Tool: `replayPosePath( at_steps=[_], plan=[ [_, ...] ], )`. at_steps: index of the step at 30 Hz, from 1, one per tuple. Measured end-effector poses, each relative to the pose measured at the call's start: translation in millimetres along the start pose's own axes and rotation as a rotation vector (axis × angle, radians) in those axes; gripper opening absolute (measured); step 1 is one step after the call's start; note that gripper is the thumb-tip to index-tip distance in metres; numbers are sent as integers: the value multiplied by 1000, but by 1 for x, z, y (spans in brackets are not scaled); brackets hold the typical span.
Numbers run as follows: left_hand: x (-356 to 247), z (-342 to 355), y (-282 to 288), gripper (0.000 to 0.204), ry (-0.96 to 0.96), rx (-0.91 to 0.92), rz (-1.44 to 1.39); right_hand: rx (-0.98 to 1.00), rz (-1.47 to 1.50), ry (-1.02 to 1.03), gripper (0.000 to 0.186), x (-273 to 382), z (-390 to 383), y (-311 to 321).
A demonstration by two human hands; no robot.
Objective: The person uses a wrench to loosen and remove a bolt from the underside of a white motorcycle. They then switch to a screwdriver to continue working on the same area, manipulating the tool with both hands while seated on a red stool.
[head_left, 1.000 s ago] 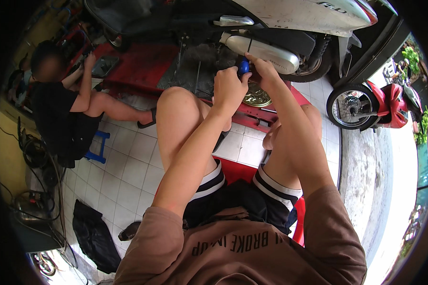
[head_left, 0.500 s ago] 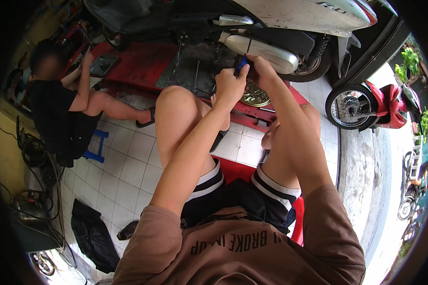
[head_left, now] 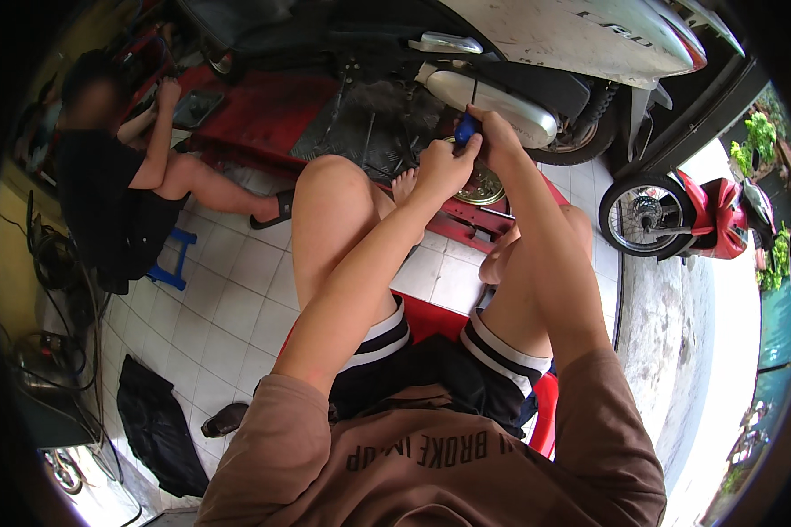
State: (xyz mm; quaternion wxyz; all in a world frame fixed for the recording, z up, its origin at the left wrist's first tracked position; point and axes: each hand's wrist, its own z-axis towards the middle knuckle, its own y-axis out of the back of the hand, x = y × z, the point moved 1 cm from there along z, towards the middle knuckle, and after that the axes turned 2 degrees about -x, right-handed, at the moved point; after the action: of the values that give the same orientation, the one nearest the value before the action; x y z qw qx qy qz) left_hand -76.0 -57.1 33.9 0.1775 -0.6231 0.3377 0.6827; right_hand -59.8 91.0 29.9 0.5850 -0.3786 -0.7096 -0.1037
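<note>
A blue-handled screwdriver [head_left: 465, 131] is between my two hands, its thin dark shaft pointing up and away from me toward the scooter. My left hand [head_left: 446, 169] is closed with thumb and fingers on the near end of the handle. Curled around the far part of the handle is my right hand [head_left: 500, 140], its fingertips partly hidden. Just beyond them lies the long silver cover [head_left: 492, 107] on the side of a white scooter [head_left: 580, 39]. Below my hands, a round brass-coloured tray [head_left: 482, 186] holds small parts I cannot make out.
The scooter stands over a red platform [head_left: 259, 123] with a dark ribbed mat [head_left: 330, 132], where long thin metal tools lie. At left, another person [head_left: 105, 167] sits on a blue stool [head_left: 174, 263]. A red motorbike [head_left: 716, 215] is outside at right. Black cloth [head_left: 158, 430] lies on the tiles.
The view has shifted slightly. My hands appear a little lower and further right, still on the screwdriver, and more of the round tray's right side shows.
</note>
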Motion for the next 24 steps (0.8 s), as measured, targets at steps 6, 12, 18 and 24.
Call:
replayPosePath(
  at_steps=[6, 12, 18, 24],
  plan=[
    [10, 12, 5, 44, 203, 60, -735, 67, -28, 10, 27, -5, 8, 4],
    [13, 10, 11, 38, -33, -366, -156, -16, -126, 125, 29, 0, -17, -8],
    [-6, -10, 13, 34, -551, -417, 359, -28, -241, 89, 31, 2, -28, -4],
    [-6, -7, 11, 48, -628, -396, 391, -48, -142, 94, 24, -1, -14, -1]
  ],
)
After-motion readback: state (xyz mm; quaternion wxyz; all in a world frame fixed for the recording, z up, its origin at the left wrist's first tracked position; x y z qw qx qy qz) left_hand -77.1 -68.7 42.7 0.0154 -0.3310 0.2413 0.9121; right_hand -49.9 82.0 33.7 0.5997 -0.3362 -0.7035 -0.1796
